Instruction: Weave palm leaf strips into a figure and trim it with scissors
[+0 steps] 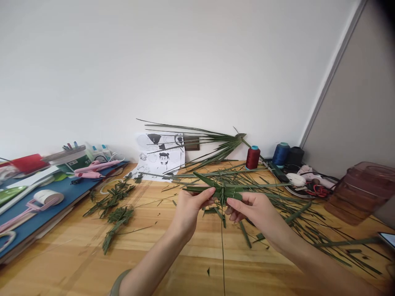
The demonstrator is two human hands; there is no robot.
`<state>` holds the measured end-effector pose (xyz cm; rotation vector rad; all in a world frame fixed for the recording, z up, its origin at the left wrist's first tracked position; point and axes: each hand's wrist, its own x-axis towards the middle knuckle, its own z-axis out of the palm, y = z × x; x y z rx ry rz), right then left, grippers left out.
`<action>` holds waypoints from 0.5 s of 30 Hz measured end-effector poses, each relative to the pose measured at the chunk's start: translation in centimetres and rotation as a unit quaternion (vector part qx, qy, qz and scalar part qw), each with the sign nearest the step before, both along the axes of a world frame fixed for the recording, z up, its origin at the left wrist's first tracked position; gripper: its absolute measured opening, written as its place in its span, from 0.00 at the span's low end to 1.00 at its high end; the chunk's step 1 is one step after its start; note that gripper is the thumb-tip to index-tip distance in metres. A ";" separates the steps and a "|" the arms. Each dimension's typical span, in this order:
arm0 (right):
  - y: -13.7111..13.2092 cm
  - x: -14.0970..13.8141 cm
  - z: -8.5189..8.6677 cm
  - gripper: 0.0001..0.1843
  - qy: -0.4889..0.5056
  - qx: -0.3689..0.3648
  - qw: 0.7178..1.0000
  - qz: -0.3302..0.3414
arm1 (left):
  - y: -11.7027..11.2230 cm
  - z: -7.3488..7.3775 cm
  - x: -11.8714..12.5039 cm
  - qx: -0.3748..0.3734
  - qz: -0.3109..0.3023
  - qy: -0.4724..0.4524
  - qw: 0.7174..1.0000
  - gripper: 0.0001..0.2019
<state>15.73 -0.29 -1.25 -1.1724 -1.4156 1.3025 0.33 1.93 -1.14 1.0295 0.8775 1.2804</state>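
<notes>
The leaf piece [228, 192] has its long axis crosswise, seemingly pointing left.

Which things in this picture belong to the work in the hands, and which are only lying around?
Likely part of the work: folded green leaf, held by left hand and right hand; big palm leaf; loose leaf strips.

Apparently only lying around: pens; roller; plastic jug.
</notes>
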 end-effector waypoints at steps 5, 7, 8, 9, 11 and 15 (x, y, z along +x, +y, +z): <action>0.0 0.2 0.1 0.15 0.007 -0.009 1.000 -0.002 | 0.1 0.0 0.0 0.055 0.015 0.077 0.995 0.07; 0.0 0.2 0.2 0.15 0.008 0.000 1.000 -0.004 | 0.1 0.1 0.0 0.062 0.021 0.092 0.994 0.07; 0.0 0.2 0.2 0.15 0.007 0.005 1.000 -0.006 | 0.0 0.2 0.0 0.063 0.022 0.093 0.993 0.06; -0.1 0.2 0.3 0.15 0.004 0.011 1.000 -0.010 | 0.0 0.2 0.0 0.062 0.021 0.090 0.994 0.06; -0.3 0.2 0.5 0.15 -0.005 0.027 0.999 -0.024 | -0.2 0.3 0.1 0.053 0.011 0.072 0.996 0.06; -0.8 0.1 0.7 0.14 -0.027 0.062 0.996 -0.060 | -0.5 0.3 0.4 0.002 -0.018 -0.006 1.000 0.06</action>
